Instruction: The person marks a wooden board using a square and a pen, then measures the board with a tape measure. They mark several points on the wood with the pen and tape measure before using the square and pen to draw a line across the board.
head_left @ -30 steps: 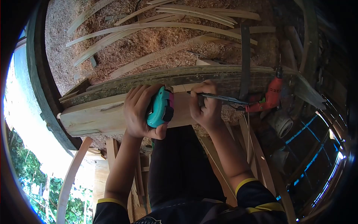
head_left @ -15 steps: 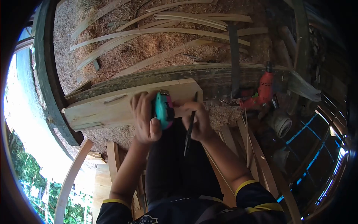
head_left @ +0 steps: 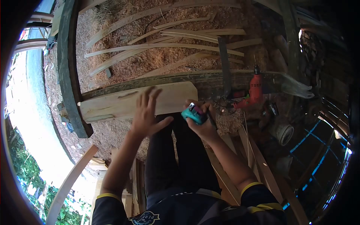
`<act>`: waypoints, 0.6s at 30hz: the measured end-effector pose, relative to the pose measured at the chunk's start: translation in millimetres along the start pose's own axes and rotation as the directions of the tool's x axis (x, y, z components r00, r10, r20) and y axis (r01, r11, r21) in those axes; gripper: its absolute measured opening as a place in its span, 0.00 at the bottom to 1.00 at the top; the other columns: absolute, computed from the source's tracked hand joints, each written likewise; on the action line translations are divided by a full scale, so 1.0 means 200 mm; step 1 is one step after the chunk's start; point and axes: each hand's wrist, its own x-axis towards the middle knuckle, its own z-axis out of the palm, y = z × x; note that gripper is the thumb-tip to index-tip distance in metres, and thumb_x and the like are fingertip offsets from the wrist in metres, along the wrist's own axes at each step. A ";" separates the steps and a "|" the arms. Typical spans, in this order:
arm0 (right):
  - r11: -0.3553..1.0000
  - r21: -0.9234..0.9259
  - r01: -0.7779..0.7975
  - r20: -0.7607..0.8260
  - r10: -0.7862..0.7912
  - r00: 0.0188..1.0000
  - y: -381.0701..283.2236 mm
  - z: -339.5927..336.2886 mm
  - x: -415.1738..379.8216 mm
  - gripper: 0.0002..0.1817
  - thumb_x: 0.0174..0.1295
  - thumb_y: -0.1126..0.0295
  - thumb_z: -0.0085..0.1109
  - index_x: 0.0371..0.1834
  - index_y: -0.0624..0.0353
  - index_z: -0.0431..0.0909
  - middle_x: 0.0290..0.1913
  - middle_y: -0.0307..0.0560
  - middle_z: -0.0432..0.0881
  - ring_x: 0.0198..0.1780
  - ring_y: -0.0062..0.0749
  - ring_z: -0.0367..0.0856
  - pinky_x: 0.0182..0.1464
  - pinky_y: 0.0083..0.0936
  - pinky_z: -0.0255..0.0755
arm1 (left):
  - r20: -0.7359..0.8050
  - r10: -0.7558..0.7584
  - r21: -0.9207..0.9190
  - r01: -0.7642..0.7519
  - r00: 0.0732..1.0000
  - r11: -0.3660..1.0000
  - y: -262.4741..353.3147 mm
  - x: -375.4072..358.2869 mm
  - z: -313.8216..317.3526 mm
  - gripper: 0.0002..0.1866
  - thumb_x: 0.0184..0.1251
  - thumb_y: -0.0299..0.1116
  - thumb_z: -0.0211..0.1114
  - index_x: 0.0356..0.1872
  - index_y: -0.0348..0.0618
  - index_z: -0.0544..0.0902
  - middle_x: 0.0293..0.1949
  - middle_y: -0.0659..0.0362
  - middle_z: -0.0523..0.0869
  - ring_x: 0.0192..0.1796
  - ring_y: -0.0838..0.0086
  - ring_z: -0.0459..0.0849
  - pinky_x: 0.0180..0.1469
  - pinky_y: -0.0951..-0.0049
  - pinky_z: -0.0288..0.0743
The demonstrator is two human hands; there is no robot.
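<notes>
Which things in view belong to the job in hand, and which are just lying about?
Seemingly in use:
pale board, by the open left hand
teal tape measure, in the right hand
thin dark tool, also in the right hand

Apparently just lying about:
red drill
thin wooden strips beyond the board

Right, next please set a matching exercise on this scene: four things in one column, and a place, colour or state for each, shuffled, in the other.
Things
1. left hand
2. tape measure
3. drill
4. board

Descriptions
A. mostly red
B. pale, flat wood
C. fingers spread, holding nothing
D. held in the right hand

Pairs: 1-C, 2-D, 3-A, 4-B
</notes>
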 end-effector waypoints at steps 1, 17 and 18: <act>1.000 0.002 0.008 0.000 -0.008 1.000 -0.03 -0.04 0.01 0.31 0.70 0.79 0.76 0.56 0.50 0.57 0.70 0.56 0.80 0.63 0.31 0.81 0.68 0.34 0.79 | -0.003 0.005 0.006 -0.005 1.000 1.000 -0.03 -0.02 -0.02 0.53 0.72 0.61 0.77 0.88 0.38 0.68 0.85 0.37 0.67 0.83 0.36 0.71 0.84 0.35 0.63; 0.961 -0.274 0.037 -0.153 -0.081 0.985 -0.10 -0.17 0.14 0.29 0.67 0.84 0.73 0.54 0.53 0.58 0.69 0.60 0.81 0.65 0.35 0.83 0.70 0.37 0.80 | 0.323 -0.001 0.253 -0.085 0.946 0.964 -0.43 0.22 -0.20 0.61 0.45 0.44 0.90 0.87 0.41 0.73 0.80 0.35 0.78 0.80 0.32 0.80 0.83 0.44 0.80; 0.958 -0.275 0.081 -0.147 -0.125 0.981 -0.11 -0.17 0.16 0.29 0.67 0.84 0.73 0.54 0.52 0.58 0.69 0.60 0.81 0.65 0.35 0.83 0.70 0.37 0.80 | 0.273 0.039 0.293 -0.121 0.961 0.949 -0.43 0.20 -0.19 0.60 0.46 0.44 0.89 0.85 0.39 0.74 0.81 0.35 0.79 0.81 0.35 0.80 0.83 0.46 0.80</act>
